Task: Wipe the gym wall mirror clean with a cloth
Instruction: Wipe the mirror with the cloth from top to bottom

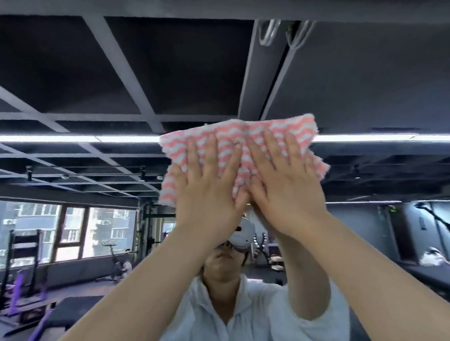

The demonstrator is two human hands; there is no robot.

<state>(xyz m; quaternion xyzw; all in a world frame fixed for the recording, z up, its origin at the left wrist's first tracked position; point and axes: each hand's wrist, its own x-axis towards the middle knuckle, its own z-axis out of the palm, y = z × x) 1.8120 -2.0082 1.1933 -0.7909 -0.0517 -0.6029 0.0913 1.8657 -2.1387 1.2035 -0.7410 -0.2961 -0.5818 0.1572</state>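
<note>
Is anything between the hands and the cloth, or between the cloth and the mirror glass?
Nothing visible. The left hand and right hand press flat, fingers spread, directly on the pink-and-white cloth, which lies against the mirror high up. The cloth's back side is hidden.

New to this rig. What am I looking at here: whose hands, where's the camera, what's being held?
There is no robot here: a person works with two bare hands. The single picture comes from a wide-angle camera worn on the person's head, tilted upward at a wall mirror. That is why you see the gym room, the windows and the person's own upper body with the headset reflected in it.

The left hand and the right hand lie side by side with straight fingers, both pressing a pink and white striped cloth flat against the glass, high up near the top of the mirror. Neither hand has a curled grip on the cloth; it is held in place by the push of the palms and fingers.
</note>
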